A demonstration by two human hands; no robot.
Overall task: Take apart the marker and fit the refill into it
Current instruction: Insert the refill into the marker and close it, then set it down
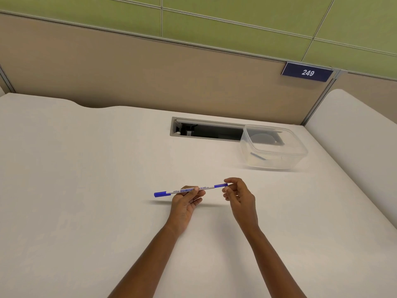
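A slim white marker (pixel 207 188) with blue print and a blue piece at each end hangs level above the white desk (pixel 86 190), a little left of centre. My left hand (pixel 185 204) pinches its barrel near the middle, fingers curled round it. My right hand (pixel 238 195) pinches the blue end piece (pixel 220 185) on the right between thumb and fingertips. The blue cap (pixel 160 194) on the left end sticks out free. A dark slim object, possibly the refill (pixel 258 157), lies inside the clear tub.
A clear plastic tub (pixel 274 147) stands at the back right of the desk, partly over an open cable slot (pixel 206 131). A beige partition wall with a blue plate marked 249 (pixel 307 72) rises behind. A white side surface (pixel 354 130) borders the right.
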